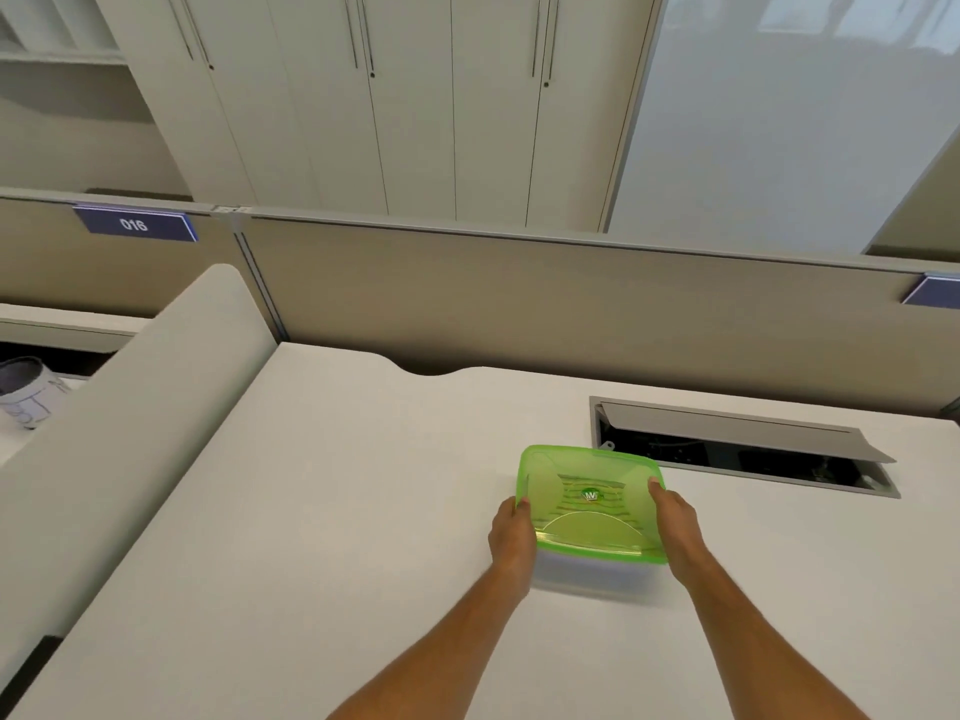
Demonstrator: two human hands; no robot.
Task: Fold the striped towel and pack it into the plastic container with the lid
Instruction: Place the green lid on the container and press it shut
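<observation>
A plastic container [597, 576] with a translucent green lid [550, 478] rests on the white desk [322, 511]. Stripes of the towel [613, 504] show faintly through the lid, around a round sticker. My left hand [511, 537] grips the container's left side, thumb on the lid's edge. My right hand [675, 527] grips the right side, thumb on the lid's far right corner. Both forearms reach in from the bottom of the view.
An open cable hatch [743, 449] with a raised flap lies in the desk just behind and right of the container. A beige partition [519, 304] bounds the desk's far edge. A padded divider [130, 433] runs along the left side.
</observation>
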